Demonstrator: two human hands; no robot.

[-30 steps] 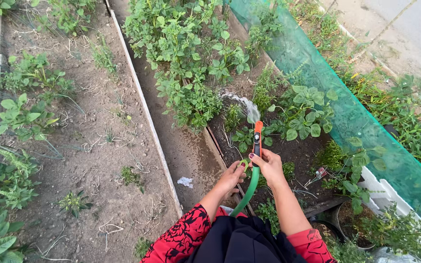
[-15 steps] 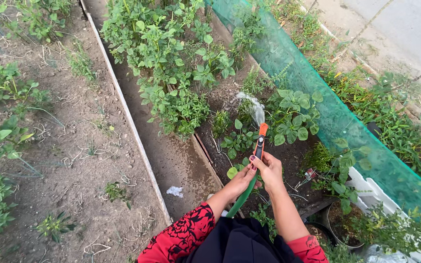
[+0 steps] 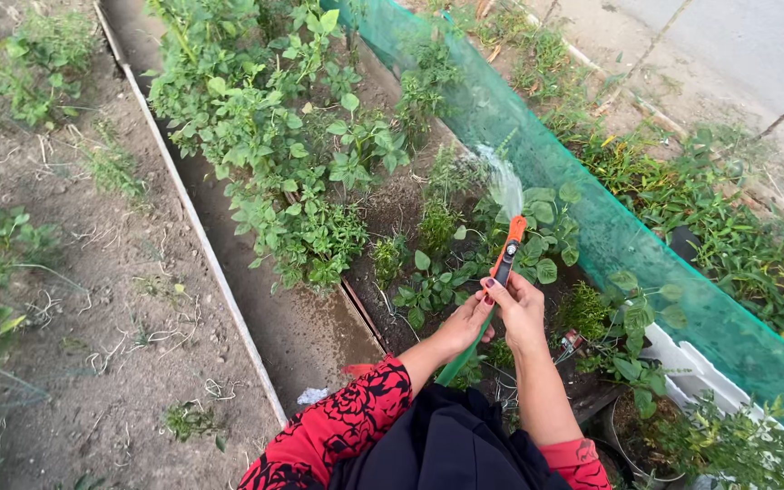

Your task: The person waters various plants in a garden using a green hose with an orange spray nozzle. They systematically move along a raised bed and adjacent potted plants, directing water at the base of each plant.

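Garden beds fill the view: dry bare soil with sparse weeds on the left, a damp trench path beside a pale board edging, and a darker planted bed thick with leafy green plants. Green mesh fencing runs diagonally along the bed's far side, with paving beyond it. Your right hand is closed around the orange and black spray nozzle, which points up and away over the bed. Your left hand is closed on the green hose just below the nozzle, touching the right hand. Water spray fans out of the nozzle tip toward the mesh, above broad-leaved seedlings. Both sleeves are red with a black floral pattern. A white scrap lies on the path near your left elbow. White panels lean at the fence foot, lower right.
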